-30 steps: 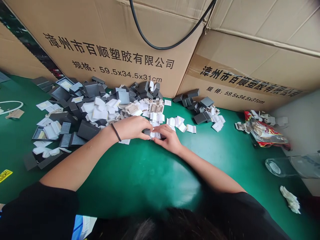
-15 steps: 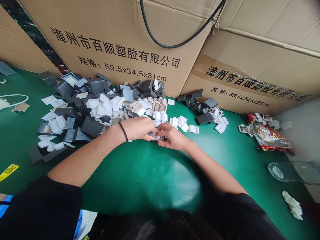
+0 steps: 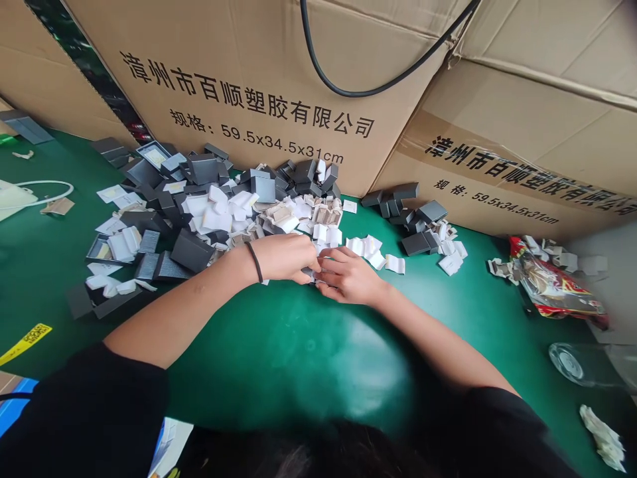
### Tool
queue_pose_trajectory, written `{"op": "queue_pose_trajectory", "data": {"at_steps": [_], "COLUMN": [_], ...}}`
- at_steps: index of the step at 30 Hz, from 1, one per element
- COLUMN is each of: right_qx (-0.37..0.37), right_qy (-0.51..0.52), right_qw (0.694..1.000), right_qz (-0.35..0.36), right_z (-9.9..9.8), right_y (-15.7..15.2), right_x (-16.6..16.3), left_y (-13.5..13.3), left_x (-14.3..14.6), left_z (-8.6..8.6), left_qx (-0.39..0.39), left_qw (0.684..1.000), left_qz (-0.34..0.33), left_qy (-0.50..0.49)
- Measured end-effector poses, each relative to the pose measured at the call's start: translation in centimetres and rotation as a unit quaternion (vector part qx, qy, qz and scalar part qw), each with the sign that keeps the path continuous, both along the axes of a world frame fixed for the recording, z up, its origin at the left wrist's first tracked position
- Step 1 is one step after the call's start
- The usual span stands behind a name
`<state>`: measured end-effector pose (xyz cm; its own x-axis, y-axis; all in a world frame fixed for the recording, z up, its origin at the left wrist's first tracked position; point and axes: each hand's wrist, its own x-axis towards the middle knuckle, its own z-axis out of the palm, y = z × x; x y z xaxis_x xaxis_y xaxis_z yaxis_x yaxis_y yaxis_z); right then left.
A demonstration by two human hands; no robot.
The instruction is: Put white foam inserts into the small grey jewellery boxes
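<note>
My left hand (image 3: 286, 257) and my right hand (image 3: 348, 275) meet over the green table (image 3: 279, 345), fingers curled together around a small grey box with a white insert (image 3: 314, 272), mostly hidden between them. A black hair band sits on my left wrist. Just behind my hands lies a big heap of small grey boxes and white inserts (image 3: 209, 206). A few loose white inserts (image 3: 373, 249) lie right of my hands.
Two large printed cardboard cartons (image 3: 259, 86) stand along the back, with a black cable (image 3: 368, 79) hanging over them. A smaller pile of grey boxes (image 3: 418, 222), a red snack bag (image 3: 552, 285), a clear plastic bottle (image 3: 582, 362) and crumpled tissue (image 3: 602, 438) lie on the right.
My hands have stayed pressed together on the small box, with the fingers shifting slightly. The view has drifted, so everything sits a little further right and lower.
</note>
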<state>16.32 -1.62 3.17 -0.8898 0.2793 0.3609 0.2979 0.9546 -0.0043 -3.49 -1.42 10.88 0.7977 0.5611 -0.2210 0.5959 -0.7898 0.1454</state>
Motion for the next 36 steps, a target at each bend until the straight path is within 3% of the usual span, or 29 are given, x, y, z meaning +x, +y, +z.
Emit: {"op": "queue_pose_trajectory", "data": {"at_steps": [11, 18, 29, 36], "right_qx": [-0.052, -0.079, -0.093, -0.093], "right_qy": [0.073, 0.09, 0.089, 0.093], "right_qw": [0.995, 0.992, 0.992, 0.989], "right_qz": [0.048, 0.025, -0.01, -0.069], "right_z": [-1.6, -2.6, -2.1, -2.9], "right_y": [0.3, 0.5, -0.1, -2.9], "right_x": [-1.0, -0.7, -0.5, 0.2], "left_y": [0.7, 0.6, 0.3, 0.2], "left_x": [-1.1, -1.0, -0.8, -0.6], "left_z": [-0.2, -0.2, -0.1, -0.2], "left_qx": [-0.109, -0.078, -0.058, -0.061], "left_qw": [0.988, 0.995, 0.996, 0.995], "left_qz": [-0.018, 0.041, 0.035, 0.034], "left_qy": [-0.106, -0.057, -0.05, -0.066]}}
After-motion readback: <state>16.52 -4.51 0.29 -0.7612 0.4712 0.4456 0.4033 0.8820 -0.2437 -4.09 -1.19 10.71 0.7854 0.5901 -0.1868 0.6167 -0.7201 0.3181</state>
